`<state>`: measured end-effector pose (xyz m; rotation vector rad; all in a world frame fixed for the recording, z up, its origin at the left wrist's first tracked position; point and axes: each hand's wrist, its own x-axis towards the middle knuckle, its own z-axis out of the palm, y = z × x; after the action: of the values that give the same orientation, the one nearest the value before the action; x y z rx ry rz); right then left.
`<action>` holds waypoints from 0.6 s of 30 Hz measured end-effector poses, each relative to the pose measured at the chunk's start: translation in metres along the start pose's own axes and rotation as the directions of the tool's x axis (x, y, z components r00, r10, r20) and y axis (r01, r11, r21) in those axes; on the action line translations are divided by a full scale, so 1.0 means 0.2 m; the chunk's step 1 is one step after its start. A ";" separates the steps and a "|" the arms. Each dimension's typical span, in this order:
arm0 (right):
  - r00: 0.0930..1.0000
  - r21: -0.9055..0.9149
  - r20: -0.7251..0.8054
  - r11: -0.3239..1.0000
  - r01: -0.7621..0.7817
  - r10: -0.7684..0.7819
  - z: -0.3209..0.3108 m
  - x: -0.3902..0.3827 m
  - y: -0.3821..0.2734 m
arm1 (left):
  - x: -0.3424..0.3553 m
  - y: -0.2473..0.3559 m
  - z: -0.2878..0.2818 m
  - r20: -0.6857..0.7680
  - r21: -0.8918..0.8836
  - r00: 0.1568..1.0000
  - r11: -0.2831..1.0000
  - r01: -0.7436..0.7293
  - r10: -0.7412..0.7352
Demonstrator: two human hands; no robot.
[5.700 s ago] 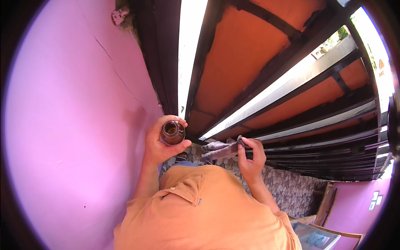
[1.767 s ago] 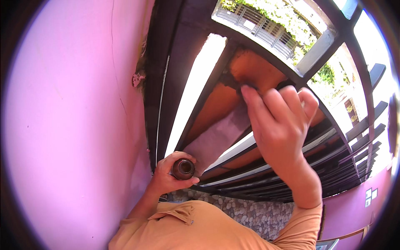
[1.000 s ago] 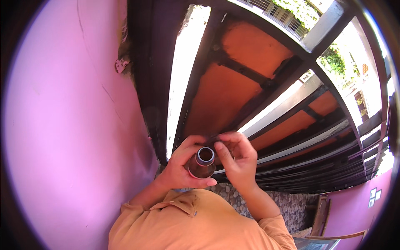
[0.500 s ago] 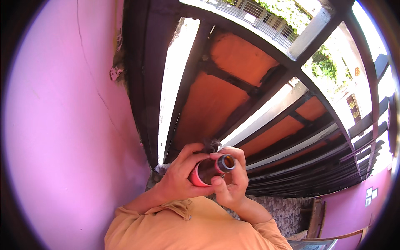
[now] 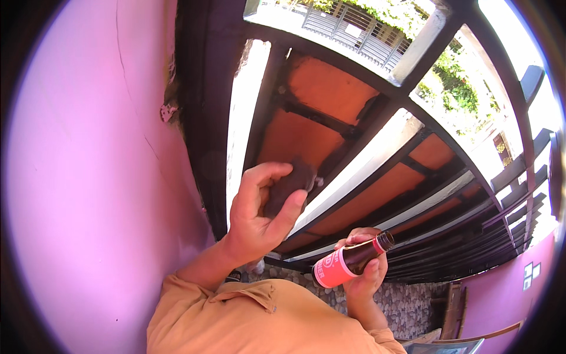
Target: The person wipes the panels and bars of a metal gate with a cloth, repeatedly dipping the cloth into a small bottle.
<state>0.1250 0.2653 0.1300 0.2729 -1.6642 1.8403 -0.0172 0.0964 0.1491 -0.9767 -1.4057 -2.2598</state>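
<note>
My left hand (image 5: 254,215) is raised and closed around a dark brown wad of cloth (image 5: 290,182), which it presses against a black bar of the metal railing (image 5: 330,168). Lower and to the right, my right hand (image 5: 367,282) grips a small brown glass bottle (image 5: 349,263) with a pink label. The bottle is uncapped and tilted, its mouth pointing up and to the right. The two hands are apart. Orange panels (image 5: 321,94) sit behind the black bars.
A pink wall (image 5: 94,177) fills the left side, with a dark post (image 5: 203,100) at its edge. A pebble-patterned floor (image 5: 407,304) lies below, and a wooden chair (image 5: 457,310) stands at the lower right. Beyond the railing are greenery and a fence.
Half a second ago both hands were together at the bottle. Now the bottle is in my right hand alone, and my left hand has lifted the cloth up to the railing.
</note>
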 end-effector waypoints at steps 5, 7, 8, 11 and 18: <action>0.991 -0.044 -0.126 0.997 -0.059 0.053 -0.08 -0.08 -0.02 | 0.24 0.11 0.05 0.147 0.340 0.922 0.857 -0.386 0.357; 0.988 -0.056 -0.146 0.997 -0.054 0.045 -0.09 -0.09 -0.03 | 0.36 0.11 0.11 0.161 0.431 0.838 0.727 -0.535 0.521; 0.985 -0.045 -0.169 0.998 -0.052 0.043 -0.10 -0.09 -0.03 | 0.41 0.11 0.13 0.161 0.432 0.836 0.725 -0.537 0.524; 0.983 -0.036 -0.178 0.998 -0.048 0.041 -0.11 -0.11 0.00 | 0.47 0.05 0.15 0.185 0.546 0.823 0.641 -0.540 0.536; 0.981 0.005 -0.178 0.997 -0.081 0.080 -0.19 -0.18 0.01 | 0.42 0.03 0.18 0.283 0.811 0.791 0.305 -0.500 0.543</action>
<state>0.1609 0.2913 0.1014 0.0387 -1.5742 1.8636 -0.0601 0.1326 0.2210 -0.8039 -1.5842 -0.8328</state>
